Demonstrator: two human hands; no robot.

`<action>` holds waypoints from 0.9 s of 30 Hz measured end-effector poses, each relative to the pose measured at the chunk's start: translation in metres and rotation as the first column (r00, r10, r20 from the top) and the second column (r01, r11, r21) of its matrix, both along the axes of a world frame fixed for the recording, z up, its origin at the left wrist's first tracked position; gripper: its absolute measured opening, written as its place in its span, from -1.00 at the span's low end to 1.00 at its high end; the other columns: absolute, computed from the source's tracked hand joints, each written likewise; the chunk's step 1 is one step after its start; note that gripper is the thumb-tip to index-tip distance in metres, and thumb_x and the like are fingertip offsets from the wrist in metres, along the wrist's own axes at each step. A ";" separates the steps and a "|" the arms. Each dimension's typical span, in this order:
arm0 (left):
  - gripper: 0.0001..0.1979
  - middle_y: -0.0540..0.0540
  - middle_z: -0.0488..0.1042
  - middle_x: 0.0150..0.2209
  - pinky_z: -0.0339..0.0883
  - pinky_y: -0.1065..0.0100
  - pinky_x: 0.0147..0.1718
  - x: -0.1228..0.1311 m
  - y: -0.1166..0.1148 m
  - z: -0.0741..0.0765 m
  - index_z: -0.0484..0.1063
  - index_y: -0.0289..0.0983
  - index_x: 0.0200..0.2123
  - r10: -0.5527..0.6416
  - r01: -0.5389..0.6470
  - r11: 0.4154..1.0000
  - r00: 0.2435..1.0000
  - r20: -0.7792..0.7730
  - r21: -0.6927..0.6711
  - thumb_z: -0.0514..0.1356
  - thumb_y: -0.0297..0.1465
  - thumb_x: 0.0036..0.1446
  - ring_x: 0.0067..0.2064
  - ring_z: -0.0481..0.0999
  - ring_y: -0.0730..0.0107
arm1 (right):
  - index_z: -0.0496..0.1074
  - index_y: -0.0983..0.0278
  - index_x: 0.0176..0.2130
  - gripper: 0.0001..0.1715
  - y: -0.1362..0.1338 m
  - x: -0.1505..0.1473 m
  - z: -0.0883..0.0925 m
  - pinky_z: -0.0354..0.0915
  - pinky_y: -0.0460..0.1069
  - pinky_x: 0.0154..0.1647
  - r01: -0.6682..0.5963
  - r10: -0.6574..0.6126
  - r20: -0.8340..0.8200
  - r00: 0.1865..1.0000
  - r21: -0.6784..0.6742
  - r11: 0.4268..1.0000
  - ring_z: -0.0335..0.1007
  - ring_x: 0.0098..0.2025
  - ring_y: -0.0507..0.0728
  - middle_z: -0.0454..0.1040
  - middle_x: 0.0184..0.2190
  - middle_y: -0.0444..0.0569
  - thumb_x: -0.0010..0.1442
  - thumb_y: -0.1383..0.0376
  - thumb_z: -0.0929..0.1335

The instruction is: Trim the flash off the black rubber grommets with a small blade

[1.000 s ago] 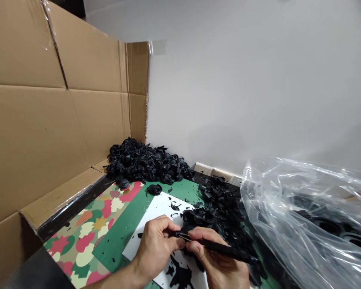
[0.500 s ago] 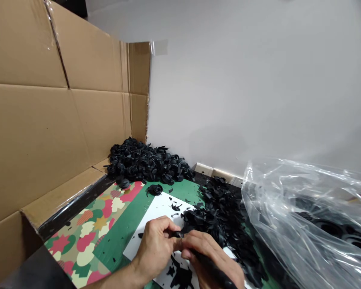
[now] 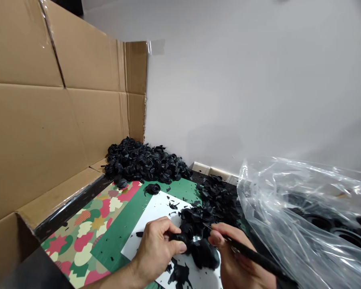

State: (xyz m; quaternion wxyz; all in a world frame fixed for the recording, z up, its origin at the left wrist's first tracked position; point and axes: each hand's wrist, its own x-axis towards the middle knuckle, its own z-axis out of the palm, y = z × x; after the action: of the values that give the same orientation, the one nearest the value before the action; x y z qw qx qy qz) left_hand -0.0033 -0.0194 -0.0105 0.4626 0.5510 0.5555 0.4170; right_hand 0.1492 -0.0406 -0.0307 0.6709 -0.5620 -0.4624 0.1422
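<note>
L hand [image 3: 155,251] is curled tight, clamped on a black ribbed rubber piece [image 3: 180,237]. The piece sits above the white sheet, fingers hiding most of it, w/ a bigger black lump [image 3: 205,255] right beside it. Black on black, so edges are hard to read: can't tell if lump + piece are one item, and the piece's long axis can't be made out.

R hand [image 3: 237,253] has fingers together on a black-handled craft knife [image 3: 255,257]. Handle lies diagonal, butt end down-right, toward lower frame edge. Thin metal tip [image 3: 209,226] points up-left at the black stuff, just right of L hand; can't tell if it touches rubber.

Under the hands: white sheet [image 3: 156,208] w/ black scraps [image 3: 179,275], on a green cutting mat [image 3: 174,189] beside a patterned sheet [image 3: 81,245]. Heap of black shreds [image 3: 219,196] lies just behind R hand. Pile of ribbed rubber pieces [image 3: 144,164] sits in the corner against a cardboard wall [image 3: 48,120]. Clear plastic bag [image 3: 289,241] on right, dark rings [image 3: 349,237] blurred inside.
</note>
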 end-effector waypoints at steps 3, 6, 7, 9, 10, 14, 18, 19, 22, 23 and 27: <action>-0.90 0.16 0.16 -0.68 -0.07 0.44 -0.59 -0.001 0.003 0.000 0.45 -0.30 -0.59 0.014 -0.011 0.999 0.998 0.057 -0.044 0.28 -0.53 -0.32 -0.58 0.09 0.52 | 0.51 0.20 -0.34 -0.61 0.003 0.008 -0.002 0.27 0.06 -0.27 0.024 -0.038 -0.066 0.997 -0.192 0.981 0.44 -0.32 0.25 0.54 -0.38 0.00 0.02 -0.05 0.42; -0.88 0.16 0.18 -0.69 -0.09 0.45 -0.59 -0.002 0.005 -0.001 0.43 -0.31 -0.58 0.013 -0.007 0.998 0.994 0.113 -0.056 0.28 -0.53 -0.33 -0.59 0.08 0.53 | 0.46 0.21 -0.37 -0.56 0.004 0.005 0.000 0.22 0.08 -0.19 -0.032 0.001 -0.127 0.992 -0.246 0.969 0.41 -0.26 0.27 0.50 -0.39 -0.03 0.04 -0.10 0.37; -0.88 0.16 0.19 -0.69 -0.08 0.45 -0.59 -0.002 0.006 -0.002 0.43 -0.31 -0.58 0.014 -0.006 0.998 0.992 0.126 -0.057 0.28 -0.53 -0.33 -0.59 0.08 0.53 | 0.44 0.21 -0.38 -0.56 0.004 0.004 0.001 0.22 0.07 -0.18 -0.064 0.030 -0.149 0.988 -0.226 0.972 0.40 -0.27 0.25 0.49 -0.39 -0.05 0.06 -0.11 0.36; -0.87 0.15 0.20 -0.69 -0.07 0.45 -0.59 -0.003 0.007 -0.004 0.43 -0.31 -0.57 0.017 -0.008 0.998 0.990 0.141 -0.060 0.29 -0.53 -0.33 -0.59 0.09 0.54 | 0.42 0.22 -0.41 -0.57 0.002 -0.001 0.004 0.22 0.04 -0.20 -0.134 0.101 -0.192 0.976 -0.169 0.976 0.38 -0.29 0.20 0.47 -0.40 -0.08 0.11 -0.09 0.34; -0.87 0.15 0.20 -0.69 -0.07 0.45 -0.59 -0.003 0.007 -0.004 0.44 -0.31 -0.57 0.019 -0.010 0.998 0.989 0.145 -0.060 0.30 -0.53 -0.33 -0.58 0.09 0.54 | 0.41 0.22 -0.41 -0.58 0.002 -0.003 0.006 0.22 0.01 -0.22 -0.174 0.140 -0.214 0.967 -0.147 0.974 0.37 -0.32 0.16 0.47 -0.41 -0.09 0.13 -0.07 0.33; -0.86 0.15 0.22 -0.68 -0.06 0.46 -0.59 -0.004 0.008 -0.005 0.44 -0.32 -0.56 0.019 -0.009 0.998 0.988 0.155 -0.063 0.31 -0.51 -0.32 -0.58 0.11 0.54 | 0.40 0.22 -0.38 -0.60 0.000 -0.012 0.008 0.21 -0.04 -0.36 -0.309 0.264 -0.274 0.925 -0.136 0.941 0.33 -0.46 0.08 0.42 -0.54 -0.15 0.17 -0.05 0.32; -0.87 0.15 0.21 -0.68 -0.06 0.46 -0.59 -0.004 0.008 -0.005 0.44 -0.32 -0.55 0.014 -0.006 0.999 0.985 0.170 -0.051 0.31 -0.50 -0.30 -0.58 0.11 0.54 | 0.43 0.25 -0.36 -0.56 0.000 -0.019 0.007 0.18 -0.04 -0.51 -0.350 0.290 -0.327 0.899 -0.141 0.926 0.29 -0.56 0.06 0.40 -0.57 -0.15 0.13 -0.08 0.33; -0.87 0.15 0.21 -0.67 -0.05 0.46 -0.59 -0.004 0.008 -0.005 0.44 -0.32 -0.55 0.013 -0.004 0.999 0.984 0.178 -0.051 0.31 -0.50 -0.30 -0.58 0.11 0.54 | 0.43 0.26 -0.36 -0.55 0.000 -0.020 0.007 0.18 -0.05 -0.53 -0.359 0.292 -0.349 0.890 -0.143 0.922 0.28 -0.58 0.05 0.40 -0.56 -0.15 0.11 -0.08 0.35; -0.85 0.14 0.22 -0.66 -0.05 0.46 -0.58 -0.004 0.009 -0.006 0.42 -0.32 -0.55 0.013 -0.003 0.998 0.984 0.180 -0.060 0.31 -0.48 -0.30 -0.57 0.10 0.54 | 0.44 0.27 -0.36 -0.53 0.000 -0.022 0.006 0.18 -0.06 -0.59 -0.374 0.287 -0.380 0.879 -0.178 0.910 0.22 -0.63 0.01 0.41 -0.54 -0.14 0.09 -0.09 0.36; -0.84 0.14 0.22 -0.66 -0.05 0.46 -0.58 -0.004 0.009 -0.006 0.41 -0.32 -0.55 0.017 -0.007 0.998 0.985 0.171 -0.061 0.32 -0.47 -0.31 -0.57 0.10 0.54 | 0.44 0.27 -0.36 -0.52 0.000 -0.021 0.006 0.18 -0.06 -0.60 -0.377 0.286 -0.376 0.881 -0.195 0.905 0.21 -0.64 0.01 0.41 -0.54 -0.13 0.08 -0.10 0.35; -0.81 0.14 0.21 -0.66 -0.07 0.46 -0.58 -0.005 0.010 -0.006 0.39 -0.32 -0.54 0.022 -0.013 0.998 0.988 0.153 -0.059 0.32 -0.45 -0.31 -0.57 0.08 0.54 | 0.45 0.27 -0.34 -0.49 0.001 -0.020 0.003 0.18 -0.05 -0.61 -0.379 0.289 -0.348 0.892 -0.226 0.897 0.20 -0.64 0.02 0.42 -0.54 -0.11 0.09 -0.13 0.33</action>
State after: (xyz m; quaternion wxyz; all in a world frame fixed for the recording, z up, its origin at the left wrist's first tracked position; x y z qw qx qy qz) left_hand -0.0080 -0.0097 -0.0164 0.5160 0.4986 0.5350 0.4460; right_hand 0.1291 -0.0394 -0.0282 0.6100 -0.5359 -0.4178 0.4076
